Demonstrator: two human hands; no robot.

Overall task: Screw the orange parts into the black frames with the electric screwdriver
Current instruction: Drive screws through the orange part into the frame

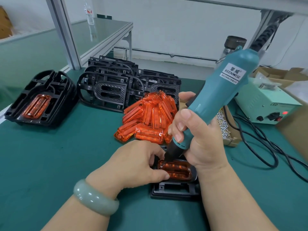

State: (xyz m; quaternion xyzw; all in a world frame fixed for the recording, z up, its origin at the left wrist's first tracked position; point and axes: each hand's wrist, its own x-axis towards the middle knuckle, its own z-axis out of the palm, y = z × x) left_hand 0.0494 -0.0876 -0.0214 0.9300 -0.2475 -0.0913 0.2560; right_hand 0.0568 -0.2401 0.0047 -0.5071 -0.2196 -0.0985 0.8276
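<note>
While in right hand [196, 135], screwdriver [221, 97] on orange part [176, 169].

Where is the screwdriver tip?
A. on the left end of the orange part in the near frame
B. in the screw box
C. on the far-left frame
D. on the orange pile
A: the right hand holds the screwdriver, tip on the left end of the orange part that the left hand holds in the frame.

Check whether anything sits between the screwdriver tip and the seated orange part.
Nothing visible. The electric screwdriver in the right hand has its tip at the left end of the orange part; the left hand pinches it alongside.
</note>
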